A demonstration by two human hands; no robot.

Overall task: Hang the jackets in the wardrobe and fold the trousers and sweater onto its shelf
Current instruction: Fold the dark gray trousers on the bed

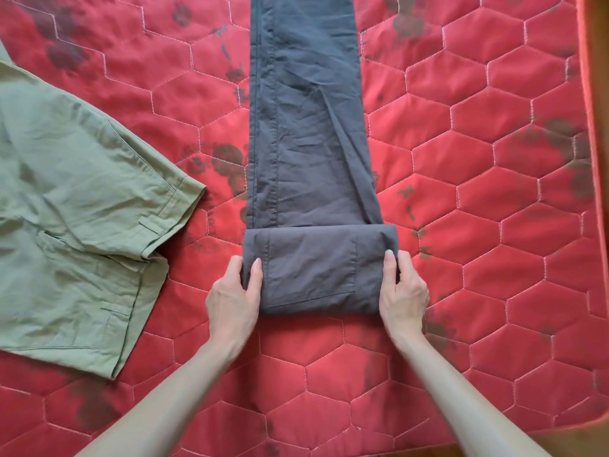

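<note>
Folding grey trousers (306,127) on red quilt (478,192).
Left hand (235,291) and right hand (403,288) pinch the folded end's sides; best keep edges square, roll evenly. Green trousers (75,209) lie left.

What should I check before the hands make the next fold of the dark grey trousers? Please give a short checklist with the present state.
1. Left hand grips the left edge of the folded part: ok.
2. Right hand grips the right edge: ok.
3. Dark grey trousers lie straight ahead of the fold: ok, with some creases.
4. Legs stacked evenly to the far end: cannot tell, it runs out of view.
5. Green trousers lie apart from the fold path: ok.
6. Red quilted mattress flat underneath: ok.
</note>
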